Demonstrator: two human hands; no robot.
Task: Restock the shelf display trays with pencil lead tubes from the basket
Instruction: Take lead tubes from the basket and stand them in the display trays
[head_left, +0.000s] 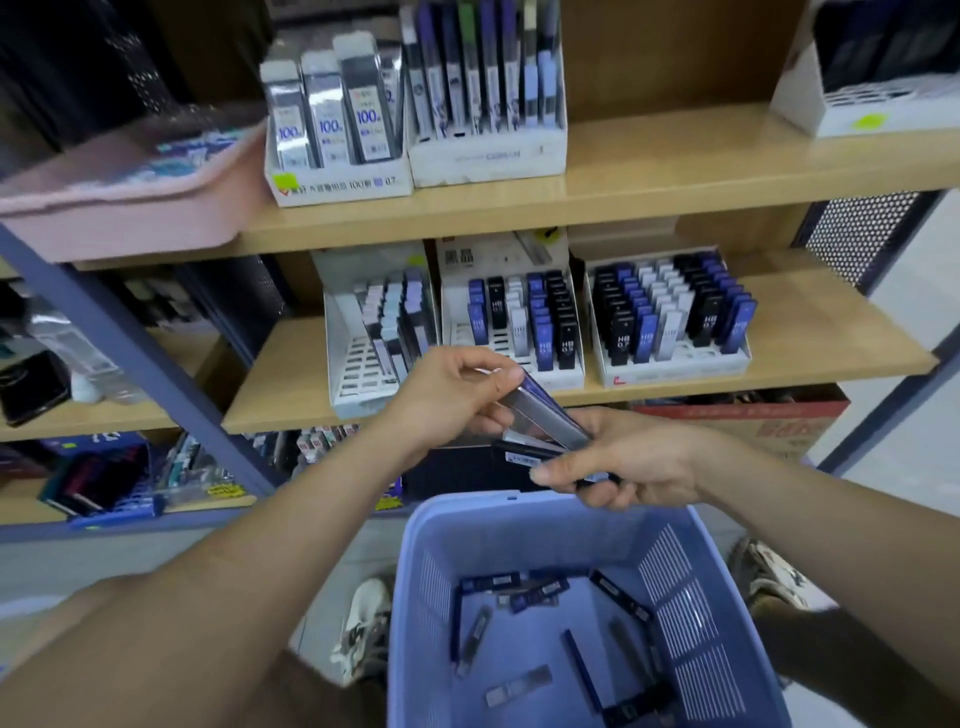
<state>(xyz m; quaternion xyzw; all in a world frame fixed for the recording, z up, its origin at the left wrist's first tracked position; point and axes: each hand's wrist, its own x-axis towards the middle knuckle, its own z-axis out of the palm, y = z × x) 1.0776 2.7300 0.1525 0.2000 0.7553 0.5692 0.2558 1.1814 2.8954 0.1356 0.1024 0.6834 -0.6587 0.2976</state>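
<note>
A blue plastic basket (441, 561) stands low in front of me with several lead tubes (519, 686) loose on its bottom. Above it my right hand (628, 462) grips a small bundle of dark and blue tubes (524, 453). My left hand (452, 395) pinches one translucent grey-blue tube (545, 410) at its upper end, the tube's lower end lying among those in my right hand. On the middle shelf stand three white display trays: a left tray (358, 374) partly filled, a middle tray (509, 358) with empty front slots, and a right tray (675, 364) nearly full.
The upper shelf (675, 171) carries white boxes of taller lead packs (337, 114) and a pink bin (130, 202) at its left. A blue steel upright (135, 358) slants down the left. A red-printed carton (753, 415) sits below the middle shelf. My shoes (363, 629) flank the basket.
</note>
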